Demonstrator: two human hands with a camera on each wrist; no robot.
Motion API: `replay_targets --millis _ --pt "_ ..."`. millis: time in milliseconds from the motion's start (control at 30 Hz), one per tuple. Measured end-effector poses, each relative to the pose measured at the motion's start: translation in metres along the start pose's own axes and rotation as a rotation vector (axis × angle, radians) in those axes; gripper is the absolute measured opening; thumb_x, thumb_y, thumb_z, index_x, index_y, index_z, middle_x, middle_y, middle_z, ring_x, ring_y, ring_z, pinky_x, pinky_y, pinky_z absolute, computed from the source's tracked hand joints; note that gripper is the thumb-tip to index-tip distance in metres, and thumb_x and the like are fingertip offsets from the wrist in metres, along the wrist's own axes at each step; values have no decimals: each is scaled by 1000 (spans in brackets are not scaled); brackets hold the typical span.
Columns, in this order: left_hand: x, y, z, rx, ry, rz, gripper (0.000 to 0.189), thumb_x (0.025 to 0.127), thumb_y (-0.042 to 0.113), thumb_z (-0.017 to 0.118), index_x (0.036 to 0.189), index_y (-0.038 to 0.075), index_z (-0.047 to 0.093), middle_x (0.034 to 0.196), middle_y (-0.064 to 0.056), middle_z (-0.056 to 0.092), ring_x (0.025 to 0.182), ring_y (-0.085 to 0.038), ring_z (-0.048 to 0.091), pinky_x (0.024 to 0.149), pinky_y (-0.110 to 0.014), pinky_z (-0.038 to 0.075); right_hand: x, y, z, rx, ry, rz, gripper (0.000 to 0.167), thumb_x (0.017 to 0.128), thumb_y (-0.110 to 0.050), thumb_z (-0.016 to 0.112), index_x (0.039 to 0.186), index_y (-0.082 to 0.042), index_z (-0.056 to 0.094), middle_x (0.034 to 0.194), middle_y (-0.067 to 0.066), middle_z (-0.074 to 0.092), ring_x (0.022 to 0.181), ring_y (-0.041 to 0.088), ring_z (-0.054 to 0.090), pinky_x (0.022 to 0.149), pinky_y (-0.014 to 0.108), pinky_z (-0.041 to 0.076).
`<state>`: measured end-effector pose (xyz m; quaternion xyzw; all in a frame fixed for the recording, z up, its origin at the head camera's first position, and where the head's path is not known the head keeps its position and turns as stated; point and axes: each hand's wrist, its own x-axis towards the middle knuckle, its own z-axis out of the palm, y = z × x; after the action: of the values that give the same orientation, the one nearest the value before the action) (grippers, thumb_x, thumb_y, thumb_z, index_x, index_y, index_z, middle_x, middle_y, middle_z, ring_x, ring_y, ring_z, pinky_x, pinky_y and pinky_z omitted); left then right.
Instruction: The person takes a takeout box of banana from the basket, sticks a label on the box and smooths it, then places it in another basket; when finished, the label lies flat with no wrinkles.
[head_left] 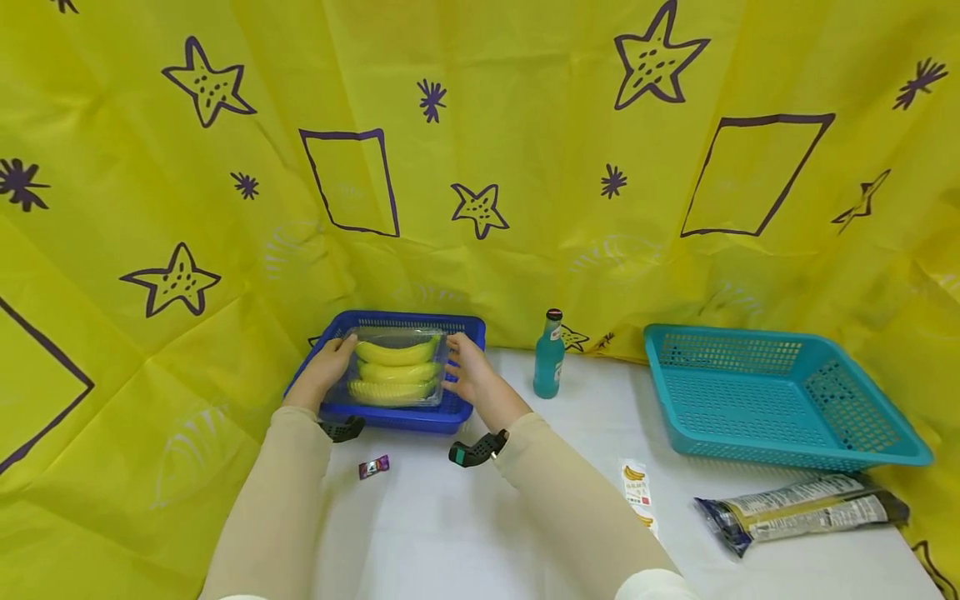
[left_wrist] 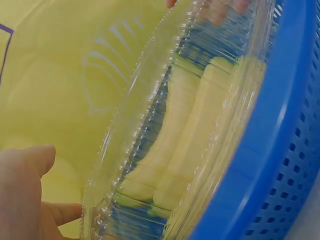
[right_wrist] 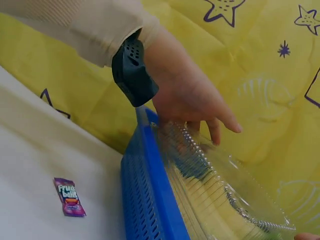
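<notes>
A clear plastic clamshell box (head_left: pixel 397 402) of yellow bananas (head_left: pixel 396 372) lies in the blue basket (head_left: pixel 390 419), its lid down over the fruit. My left hand (head_left: pixel 327 367) is at the box's left end. In the left wrist view, that hand's thumb (left_wrist: pixel 42 159) points away from the lid and a finger reaches the box's edge. At the other end is my right hand (head_left: pixel 474 375), its fingers apart and beside the clear wall. Through the plastic, some right fingers (left_wrist: pixel 217 12) show blurred in the left wrist view. Firm contact on either side cannot be made out.
A teal bottle (head_left: pixel 549 358) stands right of the blue basket. Farther right are a turquoise basket (head_left: pixel 738 404), a long dark-ended package (head_left: pixel 810 508) and a banana-printed sticker strip (head_left: pixel 636 487). A small purple candy packet (head_left: pixel 373 467) lies in front. A yellow curtain (head_left: pixel 525 250) hangs behind.
</notes>
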<state>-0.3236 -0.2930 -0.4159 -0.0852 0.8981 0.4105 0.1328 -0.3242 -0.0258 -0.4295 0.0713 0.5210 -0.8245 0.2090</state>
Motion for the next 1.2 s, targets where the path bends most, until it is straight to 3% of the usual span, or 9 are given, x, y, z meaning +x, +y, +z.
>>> replay_targets --millis 367,600,833,1200 --pt "-8 23 -5 19 41 89 91 98 69 24 159 10 -7 166 -21 -2 150 -48 5 119 -67 14 -23 -14 -8 36 11 -40 61 99 -32 55 154 -14 33 164 14 19 148 39 25 118 54 32" --pt "-21 38 -4 9 29 123 91 96 72 25 160 16 -7 167 -17 -3 150 -48 4 117 -69 14 -46 -24 -21 0 -46 -91 53 102 -30 50 152 -17 39 164 10 20 147 39 28 116 53 37" --pt "-35 53 7 -4 21 138 85 97 70 28 160 23 -4 167 -14 2 150 -47 10 116 -70 18 -75 -36 -39 -65 -86 -143 51 102 -22 47 152 -17 40 165 7 17 147 37 28 113 53 40" --pt "-57 70 33 -91 10 241 82 97 69 34 160 29 -1 165 -19 12 149 -46 17 114 -70 22 -113 -49 -72 -142 -100 -231 52 101 -16 50 151 -15 39 161 6 25 144 34 31 113 56 39"
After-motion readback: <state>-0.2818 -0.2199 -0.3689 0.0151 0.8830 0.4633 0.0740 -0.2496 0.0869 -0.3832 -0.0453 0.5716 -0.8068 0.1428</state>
